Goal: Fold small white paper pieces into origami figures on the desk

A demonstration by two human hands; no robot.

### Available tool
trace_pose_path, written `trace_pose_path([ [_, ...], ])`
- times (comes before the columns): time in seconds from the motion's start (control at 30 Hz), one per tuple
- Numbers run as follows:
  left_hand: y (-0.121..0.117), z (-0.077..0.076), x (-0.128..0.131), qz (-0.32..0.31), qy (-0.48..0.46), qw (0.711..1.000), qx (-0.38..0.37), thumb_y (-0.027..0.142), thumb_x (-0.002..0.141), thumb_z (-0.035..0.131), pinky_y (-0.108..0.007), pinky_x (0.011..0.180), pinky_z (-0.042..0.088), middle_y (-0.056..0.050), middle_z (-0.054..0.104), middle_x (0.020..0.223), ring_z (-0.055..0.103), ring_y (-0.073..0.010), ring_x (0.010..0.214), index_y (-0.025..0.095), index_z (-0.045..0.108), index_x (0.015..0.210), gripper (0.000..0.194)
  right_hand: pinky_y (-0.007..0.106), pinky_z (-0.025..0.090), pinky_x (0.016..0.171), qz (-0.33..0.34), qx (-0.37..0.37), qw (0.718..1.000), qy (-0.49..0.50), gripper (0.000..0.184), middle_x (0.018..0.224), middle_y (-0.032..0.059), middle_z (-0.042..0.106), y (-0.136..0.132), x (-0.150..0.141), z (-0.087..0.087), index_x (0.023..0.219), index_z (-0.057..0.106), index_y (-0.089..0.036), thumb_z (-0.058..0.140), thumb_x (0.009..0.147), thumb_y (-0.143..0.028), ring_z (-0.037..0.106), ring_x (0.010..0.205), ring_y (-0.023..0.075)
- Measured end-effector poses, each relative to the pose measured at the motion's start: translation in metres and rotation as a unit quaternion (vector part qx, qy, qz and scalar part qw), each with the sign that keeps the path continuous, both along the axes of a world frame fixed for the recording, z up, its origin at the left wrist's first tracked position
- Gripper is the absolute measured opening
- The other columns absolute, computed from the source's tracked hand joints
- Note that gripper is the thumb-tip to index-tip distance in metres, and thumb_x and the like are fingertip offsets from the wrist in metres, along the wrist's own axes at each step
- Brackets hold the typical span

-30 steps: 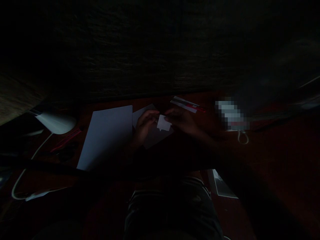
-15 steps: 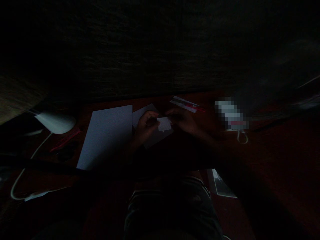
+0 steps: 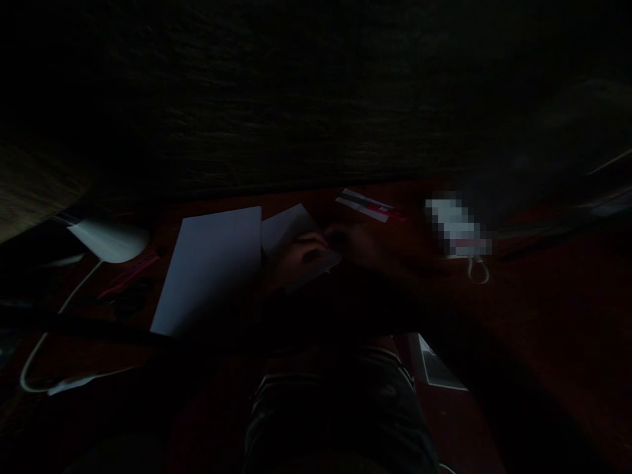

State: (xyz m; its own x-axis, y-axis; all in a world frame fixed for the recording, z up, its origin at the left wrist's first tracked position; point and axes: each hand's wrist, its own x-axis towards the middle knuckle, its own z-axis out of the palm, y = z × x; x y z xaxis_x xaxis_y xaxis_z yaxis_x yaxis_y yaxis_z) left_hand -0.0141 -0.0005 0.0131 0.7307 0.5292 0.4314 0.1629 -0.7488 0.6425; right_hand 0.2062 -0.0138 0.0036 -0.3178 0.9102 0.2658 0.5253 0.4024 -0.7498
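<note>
Since the earlier frame, the small paper piece (image 3: 332, 259) has tipped from showing me a pale face to a dim, nearly edge-on view, and my left hand (image 3: 296, 255) has rolled over it. The piece sits between my hands, above the loose sheet (image 3: 288, 222). My left fingers are curled and look closed on its near side; my right hand (image 3: 351, 238) is beside it, but too dark for me to tell whether its fingers are gripping or open.

To handle it well, I'd pinch lightly by the edges, steady one side while the other turns, and keep my thumbs off the middle so it doesn't buckle. More light would help me judge the edges.

Farther out on the desk (image 3: 419, 245), the large white sheet (image 3: 217, 253) lies to the left, and the pale strip (image 3: 354, 199) with the red tool (image 3: 390, 212) lies beyond my right hand.
</note>
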Motion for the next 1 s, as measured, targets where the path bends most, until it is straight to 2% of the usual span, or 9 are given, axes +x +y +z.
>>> trace_pose_path([
  [0.2, 0.004, 0.001, -0.01, -0.035, 0.043, 0.998, -0.018, 0.025, 0.095, 0.07, -0.04, 0.101, 0.057, -0.008, 0.075, 0.124, 0.072, -0.0243, 0.115, 0.026, 0.079, 0.108, 0.016, 0.03, 0.052, 0.08, 0.002, 0.005, 1.0, -0.026, 0.022, 0.099, 0.0048, 0.081, -0.003, 0.0, 0.004, 0.095, 0.079, -0.02, 0.067, 0.083, -0.007, 0.074, 0.088, 0.0186],
  [0.33, 0.003, 0.002, -0.009, -0.042, 0.056, 0.997, -0.026, 0.023, 0.094, 0.07, -0.041, 0.103, 0.057, -0.008, 0.074, 0.124, 0.071, -0.0248, 0.116, 0.026, 0.079, 0.109, 0.018, 0.031, 0.053, 0.086, 0.008, 0.013, 1.0, -0.015, 0.028, 0.102, 0.0052, 0.081, -0.003, 0.001, 0.005, 0.097, 0.079, -0.02, 0.059, 0.084, -0.003, 0.074, 0.093, 0.0193],
  [0.43, 0.001, 0.003, -0.007, -0.018, 0.07, 0.997, -0.015, 0.019, 0.092, 0.068, -0.041, 0.102, 0.058, -0.007, 0.075, 0.119, 0.072, -0.0241, 0.111, 0.025, 0.079, 0.107, 0.019, 0.033, 0.054, 0.09, 0.003, 0.019, 1.0, -0.015, 0.031, 0.103, 0.006, 0.081, -0.003, 0.002, 0.006, 0.098, 0.079, -0.02, 0.058, 0.083, -0.003, 0.075, 0.096, 0.0206],
  [0.6, 0.006, -0.001, -0.009, 0.082, 0.077, 0.993, 0.046, 0.019, 0.092, 0.066, -0.042, 0.097, 0.058, -0.007, 0.076, 0.11, 0.072, -0.0244, 0.104, 0.023, 0.078, 0.1, 0.015, 0.033, 0.055, 0.089, 0.004, 0.017, 0.999, -0.03, 0.033, 0.106, 0.0052, 0.082, -0.005, 0.004, 0.01, 0.1, 0.079, -0.021, 0.058, 0.083, -0.003, 0.076, 0.097, 0.0205],
  [0.67, 0.01, -0.004, -0.01, 0.102, 0.064, 0.991, 0.057, 0.019, 0.091, 0.068, -0.04, 0.093, 0.058, -0.007, 0.076, 0.106, 0.072, -0.0241, 0.101, 0.022, 0.077, 0.094, 0.011, 0.032, 0.055, 0.086, 0.014, 0.021, 0.999, -0.03, 0.032, 0.105, 0.0056, 0.082, -0.007, 0.003, 0.012, 0.1, 0.08, -0.021, 0.059, 0.084, -0.003, 0.076, 0.093, 0.0201],
  [0.77, 0.012, -0.006, -0.01, 0.09, 0.041, 0.994, 0.052, 0.018, 0.091, 0.066, -0.038, 0.087, 0.057, -0.007, 0.076, 0.101, 0.072, -0.0227, 0.094, 0.021, 0.075, 0.086, 0.011, 0.03, 0.054, 0.081, 0.043, 0.029, 0.998, -0.035, 0.027, 0.101, 0.0051, 0.082, -0.009, 0.001, 0.013, 0.099, 0.081, -0.022, 0.061, 0.087, -0.007, 0.075, 0.089, 0.0193],
  [0.87, 0.012, -0.006, -0.008, 0.07, 0.044, 0.996, 0.039, 0.02, 0.093, 0.064, -0.036, 0.082, 0.057, -0.008, 0.076, 0.099, 0.072, -0.0225, 0.091, 0.02, 0.075, 0.088, 0.012, 0.03, 0.053, 0.081, 0.067, 0.037, 0.996, -0.051, 0.024, 0.103, 0.0048, 0.082, -0.009, 0.0, 0.012, 0.099, 0.082, -0.024, 0.065, 0.089, -0.01, 0.075, 0.091, 0.0193],
  [1.0, 0.014, -0.006, -0.009, 0.072, 0.041, 0.996, 0.021, 0.019, 0.091, 0.066, -0.037, 0.087, 0.057, -0.008, 0.077, 0.104, 0.073, -0.0233, 0.097, 0.021, 0.077, 0.092, 0.012, 0.031, 0.052, 0.085, 0.086, 0.04, 0.992, -0.081, 0.025, 0.107, 0.005, 0.082, -0.008, 0.0, 0.011, 0.102, 0.083, -0.024, 0.068, 0.088, -0.009, 0.075, 0.097, 0.0205],
])
